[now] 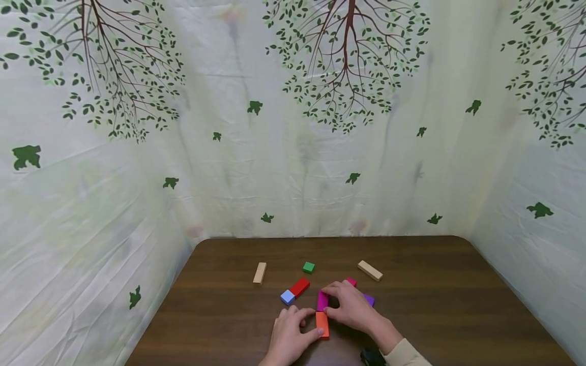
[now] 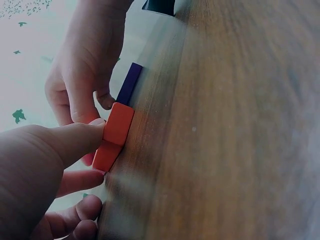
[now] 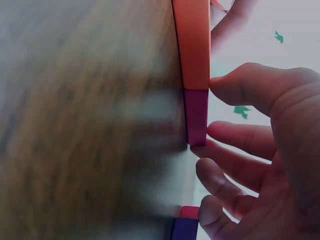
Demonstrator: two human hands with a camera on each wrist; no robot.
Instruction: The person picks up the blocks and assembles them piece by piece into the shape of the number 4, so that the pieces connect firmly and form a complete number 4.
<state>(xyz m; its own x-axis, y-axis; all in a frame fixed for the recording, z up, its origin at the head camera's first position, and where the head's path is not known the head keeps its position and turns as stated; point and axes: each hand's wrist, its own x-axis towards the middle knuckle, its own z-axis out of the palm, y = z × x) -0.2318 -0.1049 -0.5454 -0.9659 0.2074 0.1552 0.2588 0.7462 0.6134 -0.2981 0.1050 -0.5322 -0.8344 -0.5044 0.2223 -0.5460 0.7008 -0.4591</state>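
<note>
An orange block [image 1: 322,324] and a magenta block [image 1: 322,302] lie end to end on the table, touching. My left hand [image 1: 289,334] holds the orange block, the thumb at its near end and the index finger by its far left side. The magenta block is between the thumb and fingers of my right hand [image 1: 353,308], which pinches it lengthwise; its thumb lies close to the seam. In the right wrist view, the orange block [image 3: 195,45] meets the magenta block [image 3: 197,117] flush. Partly behind my right hand are a purple block [image 1: 369,300] and a pink block [image 1: 351,281].
Left of the magenta block, a light blue block [image 1: 287,297] touches a red block [image 1: 300,287]. Farther back are a green block [image 1: 309,267] and two plain wooden blocks, one left [image 1: 259,273], one right [image 1: 370,270]. A black object [image 1: 372,357] sits at the near edge.
</note>
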